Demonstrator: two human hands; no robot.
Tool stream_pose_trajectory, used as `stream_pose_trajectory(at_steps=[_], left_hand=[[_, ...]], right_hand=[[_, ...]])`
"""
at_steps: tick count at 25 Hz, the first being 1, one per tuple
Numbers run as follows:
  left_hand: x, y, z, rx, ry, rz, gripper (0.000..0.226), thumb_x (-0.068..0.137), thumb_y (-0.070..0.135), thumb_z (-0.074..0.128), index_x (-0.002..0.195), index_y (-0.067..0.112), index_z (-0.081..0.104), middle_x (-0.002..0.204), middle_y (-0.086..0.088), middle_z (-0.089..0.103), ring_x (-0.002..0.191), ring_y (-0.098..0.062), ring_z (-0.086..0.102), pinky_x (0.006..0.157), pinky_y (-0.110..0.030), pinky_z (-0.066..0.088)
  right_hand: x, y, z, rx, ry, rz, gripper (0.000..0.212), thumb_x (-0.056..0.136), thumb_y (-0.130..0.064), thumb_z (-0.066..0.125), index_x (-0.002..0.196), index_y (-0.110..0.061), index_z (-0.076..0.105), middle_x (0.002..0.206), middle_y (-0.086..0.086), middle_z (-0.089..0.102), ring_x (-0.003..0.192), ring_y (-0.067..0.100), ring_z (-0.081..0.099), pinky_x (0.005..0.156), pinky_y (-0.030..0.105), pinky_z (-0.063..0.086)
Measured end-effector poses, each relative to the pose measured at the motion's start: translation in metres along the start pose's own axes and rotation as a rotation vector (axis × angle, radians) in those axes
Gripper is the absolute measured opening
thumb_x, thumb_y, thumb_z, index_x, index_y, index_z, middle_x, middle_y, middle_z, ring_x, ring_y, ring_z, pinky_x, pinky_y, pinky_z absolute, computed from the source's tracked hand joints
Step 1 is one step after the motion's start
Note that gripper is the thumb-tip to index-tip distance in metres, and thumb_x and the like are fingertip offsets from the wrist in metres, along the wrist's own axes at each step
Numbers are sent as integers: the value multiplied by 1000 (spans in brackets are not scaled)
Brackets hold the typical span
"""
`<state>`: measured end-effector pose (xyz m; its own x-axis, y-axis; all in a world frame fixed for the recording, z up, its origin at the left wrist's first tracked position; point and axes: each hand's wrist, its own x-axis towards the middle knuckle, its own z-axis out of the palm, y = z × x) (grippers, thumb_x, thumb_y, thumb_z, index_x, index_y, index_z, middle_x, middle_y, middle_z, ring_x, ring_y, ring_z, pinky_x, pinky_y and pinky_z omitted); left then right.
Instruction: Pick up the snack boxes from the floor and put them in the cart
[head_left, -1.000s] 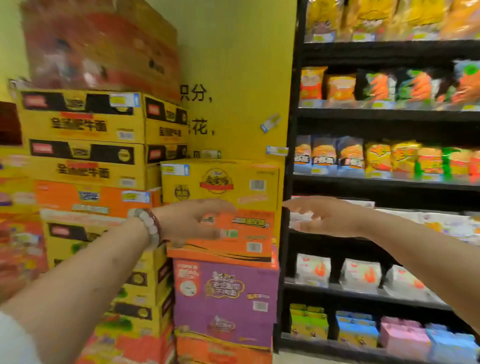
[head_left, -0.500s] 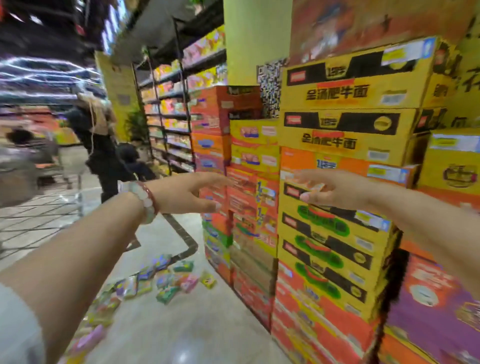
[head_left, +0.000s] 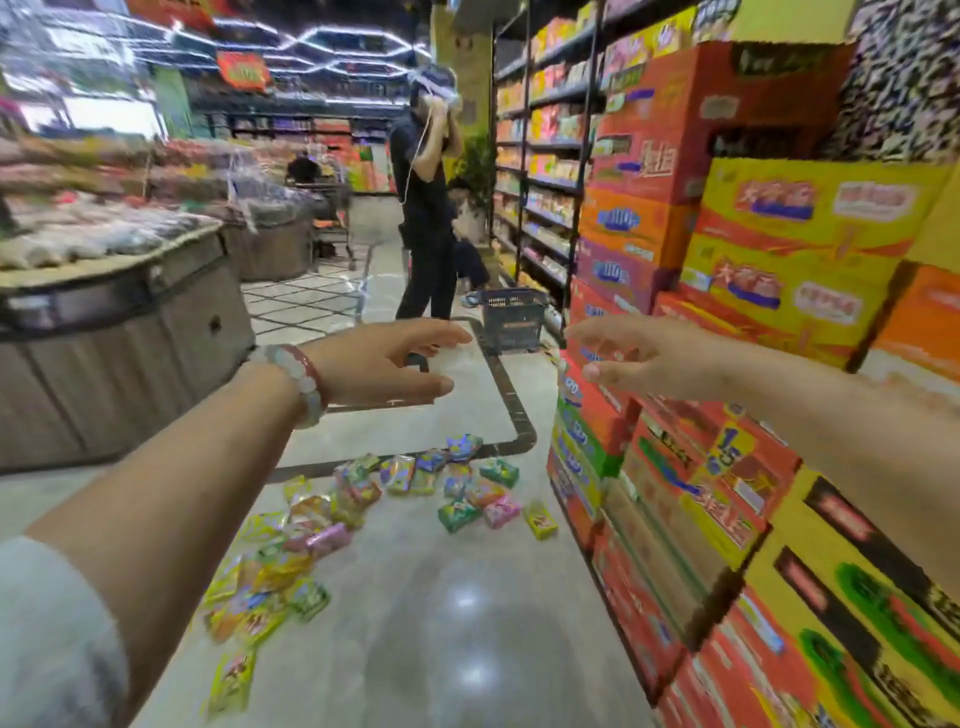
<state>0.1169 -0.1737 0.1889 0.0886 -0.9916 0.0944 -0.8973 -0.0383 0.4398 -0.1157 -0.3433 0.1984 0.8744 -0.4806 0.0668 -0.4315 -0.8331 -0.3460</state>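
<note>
Colourful snack boxes (head_left: 415, 499) are lying scattered on the floor (head_left: 467, 649).
I am holding my left hand (head_left: 384, 364) and right hand (head_left: 644, 353) out, fingers loose, gripping nothing.

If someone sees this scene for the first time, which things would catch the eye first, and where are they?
The colourful snack boxes lie scattered on the shiny floor, low in the middle. Both hands, left hand and right hand, reach forward empty above them. A tall wall of stacked cartons fills the right side.
</note>
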Motion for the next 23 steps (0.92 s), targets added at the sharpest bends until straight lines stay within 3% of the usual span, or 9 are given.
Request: stream_pose_trajectory(at_steps=[5,16,20,23], left_hand=[[46,-89,16,-79,9,-127,49,87,27,61,131,35,41,128,15,45,123,-6,46,99,-22,37],[212,-281,22,-21,-137,-190,56,90,33,57,140,31,33,143,8,40,118,-3,41,87,-18,33],[281,-334,42,-41,-184,-200,54,90,32,57,140,31,35,139,7,42,113,-1,41,81,-16,35],[338,-378,73,-118,-197,-263,53,90,32,59,138,30,37,138,7,43,115,-4,43,86,-13,32]], right_hand=[[121,27,46,49,-120,-88,53,88,-46,54,139,-36,40,130,-10,52,116,6,49,95,26,42],[359,102,136,188,-253,-16,53,91,-41,54,141,-33,38,135,-6,48,117,9,49,96,29,43],[421,148,161,273,-312,36,50,92,-36,55,140,-33,40,125,-9,50,104,5,50,83,20,39],[480,196,194,312,-377,45,51,92,-38,56,140,-35,40,136,-6,48,120,11,50,92,25,43]])
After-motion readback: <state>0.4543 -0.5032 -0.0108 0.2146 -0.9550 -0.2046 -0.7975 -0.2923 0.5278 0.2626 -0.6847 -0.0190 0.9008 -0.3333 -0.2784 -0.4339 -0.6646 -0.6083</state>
